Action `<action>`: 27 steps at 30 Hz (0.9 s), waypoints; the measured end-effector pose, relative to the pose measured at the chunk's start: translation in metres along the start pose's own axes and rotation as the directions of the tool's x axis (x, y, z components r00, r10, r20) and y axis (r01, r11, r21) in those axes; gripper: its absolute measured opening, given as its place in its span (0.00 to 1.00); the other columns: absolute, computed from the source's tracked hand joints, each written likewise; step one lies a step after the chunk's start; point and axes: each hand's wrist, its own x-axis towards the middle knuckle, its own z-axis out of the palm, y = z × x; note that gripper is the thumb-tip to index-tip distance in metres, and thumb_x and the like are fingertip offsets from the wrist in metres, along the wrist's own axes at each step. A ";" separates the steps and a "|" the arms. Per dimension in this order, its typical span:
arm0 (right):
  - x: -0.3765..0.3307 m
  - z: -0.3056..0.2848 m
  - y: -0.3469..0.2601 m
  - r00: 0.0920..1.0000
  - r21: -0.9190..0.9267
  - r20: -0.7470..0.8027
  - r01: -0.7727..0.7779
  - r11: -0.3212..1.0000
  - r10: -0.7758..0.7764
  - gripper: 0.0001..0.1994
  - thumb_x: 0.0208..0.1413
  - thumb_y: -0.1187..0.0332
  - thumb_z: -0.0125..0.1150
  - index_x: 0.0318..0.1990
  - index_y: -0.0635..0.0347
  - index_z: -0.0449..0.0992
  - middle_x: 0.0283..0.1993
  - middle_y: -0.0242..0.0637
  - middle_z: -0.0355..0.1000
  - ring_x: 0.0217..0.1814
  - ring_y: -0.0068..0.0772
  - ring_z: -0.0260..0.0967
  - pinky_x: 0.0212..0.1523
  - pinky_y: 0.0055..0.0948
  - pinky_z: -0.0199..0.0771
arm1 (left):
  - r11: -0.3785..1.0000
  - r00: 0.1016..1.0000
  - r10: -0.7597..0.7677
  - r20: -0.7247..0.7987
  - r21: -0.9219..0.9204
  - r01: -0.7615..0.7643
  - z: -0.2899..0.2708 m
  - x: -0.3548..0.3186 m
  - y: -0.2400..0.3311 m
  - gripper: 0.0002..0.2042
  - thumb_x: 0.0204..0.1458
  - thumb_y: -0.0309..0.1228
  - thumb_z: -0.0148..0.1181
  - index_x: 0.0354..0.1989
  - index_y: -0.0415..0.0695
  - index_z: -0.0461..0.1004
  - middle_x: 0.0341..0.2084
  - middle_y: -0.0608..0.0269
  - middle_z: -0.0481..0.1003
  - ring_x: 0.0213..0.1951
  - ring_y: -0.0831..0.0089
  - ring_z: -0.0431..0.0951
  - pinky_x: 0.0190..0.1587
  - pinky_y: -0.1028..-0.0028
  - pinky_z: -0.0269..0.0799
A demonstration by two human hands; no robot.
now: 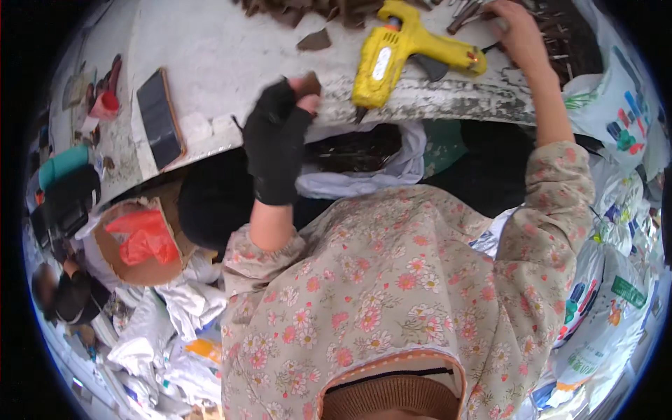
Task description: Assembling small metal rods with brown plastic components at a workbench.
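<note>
My left hand (280, 122), in a black fingerless glove, pinches a small brown piece (308, 84) at the near edge of the white worktable (224, 49). My right hand (514, 31) reaches to the far right of the table, its fingers down in a pile of thin dark sticks (560, 35); whether it grips one I cannot tell. A yellow glue gun (402, 52) lies on the table between the two hands, nozzle pointing toward me. Both arms wear floral sleeves.
A dark phone (159, 117) lies on the table's left part. Brown flakes (315, 40) are scattered at the back. Under the table an open white bag (364, 175) holds dark material. A basket with a red bag (143, 238) sits left; printed sacks (616, 280) stand right.
</note>
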 end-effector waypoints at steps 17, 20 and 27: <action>-0.063 0.021 -0.122 0.971 0.057 0.019 -0.238 0.970 0.237 0.35 0.39 0.51 0.66 0.56 0.52 0.64 0.57 0.40 0.63 0.48 0.45 0.69 0.43 0.36 0.72 | 0.952 0.940 -0.296 0.173 -0.032 0.306 0.014 -0.052 -0.013 0.10 0.48 0.28 0.60 0.37 0.36 0.74 0.25 0.64 0.76 0.27 0.83 0.73 0.31 0.83 0.68; -0.062 0.021 -0.111 0.988 0.052 0.003 -0.155 0.987 0.155 0.32 0.42 0.53 0.65 0.56 0.50 0.64 0.55 0.37 0.65 0.48 0.42 0.69 0.43 0.34 0.72 | 0.951 0.945 -0.287 0.157 -0.072 0.300 0.017 -0.052 -0.014 0.10 0.48 0.28 0.60 0.37 0.35 0.74 0.24 0.64 0.76 0.26 0.83 0.73 0.29 0.83 0.67; -0.057 0.019 -0.105 0.995 0.071 0.002 -0.100 0.992 0.100 0.26 0.47 0.61 0.63 0.55 0.52 0.66 0.52 0.36 0.67 0.46 0.41 0.69 0.44 0.32 0.71 | 0.935 0.931 -0.313 0.185 -0.112 0.337 0.016 -0.053 -0.020 0.11 0.51 0.29 0.57 0.39 0.34 0.73 0.24 0.61 0.75 0.22 0.80 0.71 0.23 0.81 0.65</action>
